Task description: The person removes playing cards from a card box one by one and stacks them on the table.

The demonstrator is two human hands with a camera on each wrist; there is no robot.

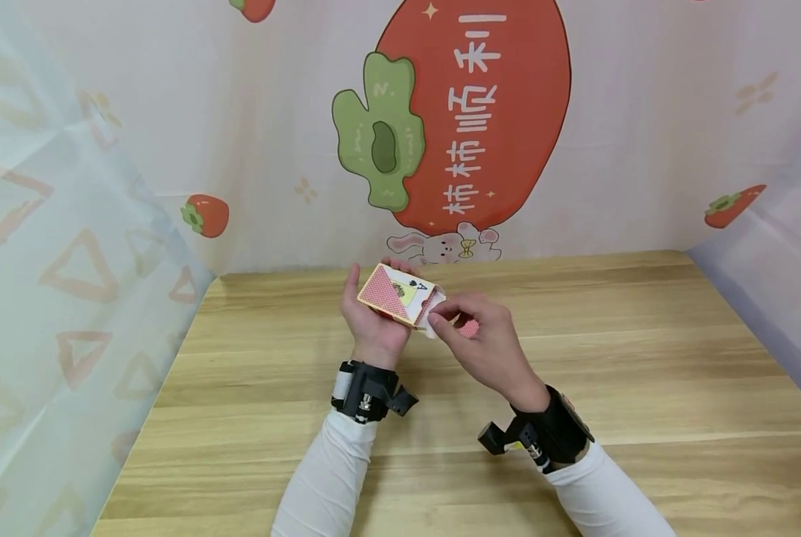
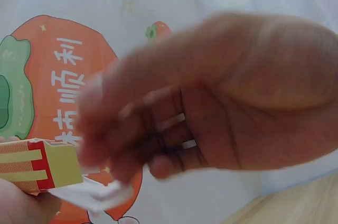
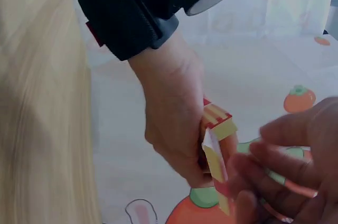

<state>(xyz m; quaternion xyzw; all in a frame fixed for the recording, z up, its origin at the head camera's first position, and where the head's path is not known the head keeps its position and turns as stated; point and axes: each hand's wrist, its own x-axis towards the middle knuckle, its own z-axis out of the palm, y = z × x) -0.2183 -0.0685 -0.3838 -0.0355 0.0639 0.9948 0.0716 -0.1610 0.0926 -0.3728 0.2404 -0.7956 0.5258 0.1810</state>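
Observation:
My left hand point(image 1: 377, 328) holds a box of playing cards point(image 1: 397, 294) on its palm, fingers wrapped round it. The box has a red-patterned face with an ace of spades printed on it. Its right end stands open, with a pale tab point(image 2: 67, 165) sticking out and the lid flap point(image 3: 215, 168) hanging loose. My right hand point(image 1: 484, 343) is at that end, its bent fingers close by the flap. In the right wrist view a gap shows between thumb and fingers. In the left wrist view the right hand's fingertips are blurred. Whatever lies inside the box is hidden.
Beneath both hands spreads a wood-grain table point(image 1: 253, 418). A white printed curtain point(image 1: 293, 89) with a large red fruit picture hangs along its far edge. Side curtains rise at the left and right. Each wrist wears a black camera strap point(image 1: 367, 391).

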